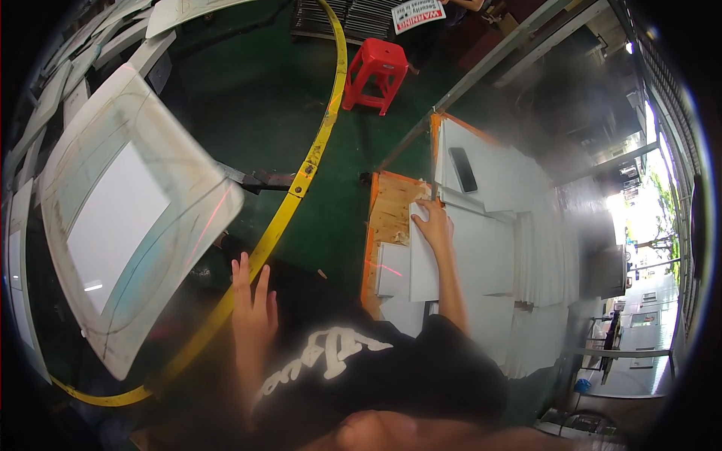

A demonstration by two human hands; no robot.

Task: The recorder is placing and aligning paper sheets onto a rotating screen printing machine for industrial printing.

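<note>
The white sheet (423,267) under the right hand (436,224) is flat, plain and long, with straight edges and a squared far corner; its matte face shows no marks. It lies on the bench (392,197), whose bare wooden top is brown and grained with an orange edge, alongside paler stacks. The right hand's thumb and fingers are bent at the sheet's far end, touching it; whether they pinch it or merely rest there, I cannot tell. Just left of the sheet sits a smaller white piece (392,279), crossed by a thin red line of light. Beyond, a dark phone (463,170) lies on another white stack (492,161).

The left hand (254,304) is empty, fingers extended and apart, near the curved yellow rail (325,131). Left of that rail, a tilted, stained pale board (184,154) bears a smooth white rectangle (116,218). A red stool (377,60) stands farther off on the green floor (248,90).
</note>
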